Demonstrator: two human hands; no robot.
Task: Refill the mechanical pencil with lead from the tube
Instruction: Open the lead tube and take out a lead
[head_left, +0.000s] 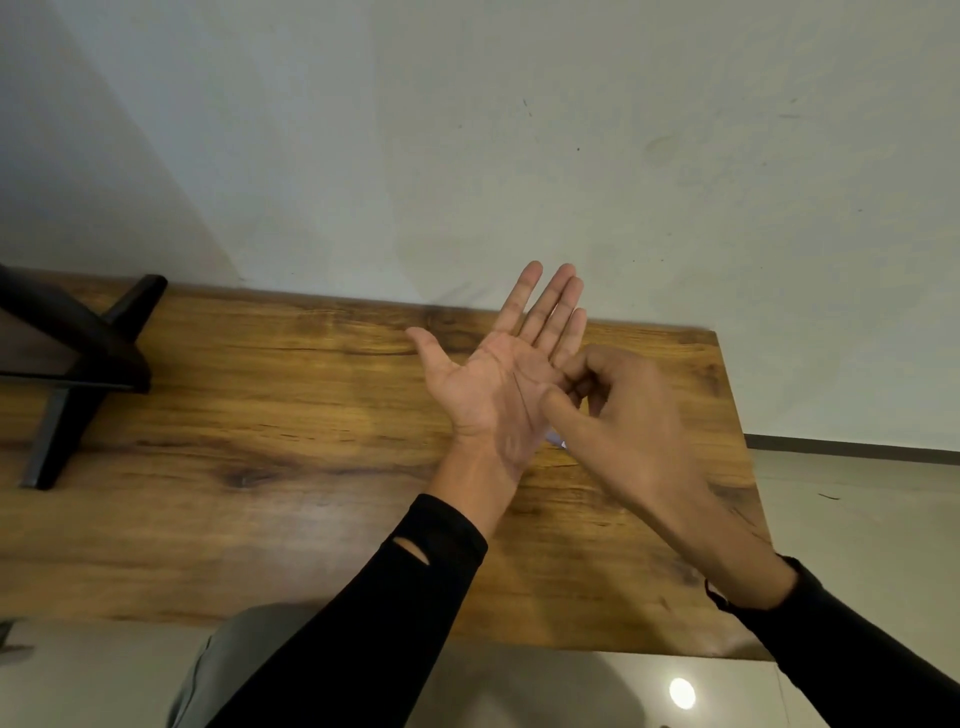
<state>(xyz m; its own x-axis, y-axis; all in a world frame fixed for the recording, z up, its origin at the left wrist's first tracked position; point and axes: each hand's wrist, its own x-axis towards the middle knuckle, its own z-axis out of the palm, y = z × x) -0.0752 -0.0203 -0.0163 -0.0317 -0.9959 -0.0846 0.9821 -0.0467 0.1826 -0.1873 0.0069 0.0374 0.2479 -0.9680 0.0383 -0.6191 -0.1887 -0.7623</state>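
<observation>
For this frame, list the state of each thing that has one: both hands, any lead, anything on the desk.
left hand: open flat, palm up
lead: thin dark stick lying on the left palm
right hand: fingertips pinched at the left palm
pale object: mostly hidden beneath the hands

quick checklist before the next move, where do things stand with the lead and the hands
1. Left hand open, palm up over the wooden table: ok.
2. Thin dark line on the palm, likely a lead: cannot tell for sure.
3. Right hand pinching at the palm's edge: ok; whether it holds a lead: cannot tell.
4. Mechanical pencil in view: not ok; only a small pale tip shows between the hands.
5. Lead tube in view: not ok, none seen.
</observation>
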